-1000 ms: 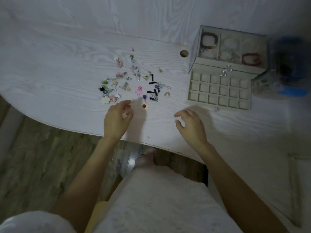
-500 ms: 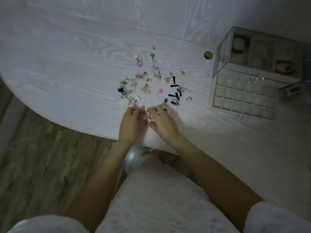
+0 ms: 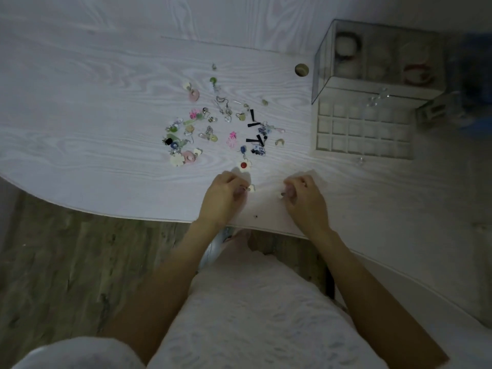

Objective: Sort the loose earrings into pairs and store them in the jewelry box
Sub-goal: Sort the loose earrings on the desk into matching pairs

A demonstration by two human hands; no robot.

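Observation:
Several loose earrings [image 3: 213, 126] lie scattered on the white table [image 3: 93, 102], among them a white flower earring with a red centre [image 3: 244, 165]. My left hand [image 3: 223, 198] pinches a small pale earring [image 3: 251, 188] near the table's front edge. A little to the right, my right hand [image 3: 303, 198] pinches another small pale earring [image 3: 282, 194]. The two hands are apart. The jewelry box [image 3: 362, 129] stands at the right with its gridded drawer pulled out, its compartments looking bare.
The box's glass-topped upper part [image 3: 372, 57] holds bracelets. A round cable hole [image 3: 301, 69] sits in the table left of the box. Blurred blue and clear items [image 3: 474, 83] stand at the far right. Below the table edge is wood floor [image 3: 66, 262].
My hands, touching together half a second ago, have drawn apart, each with a small earring. The view has shifted slightly.

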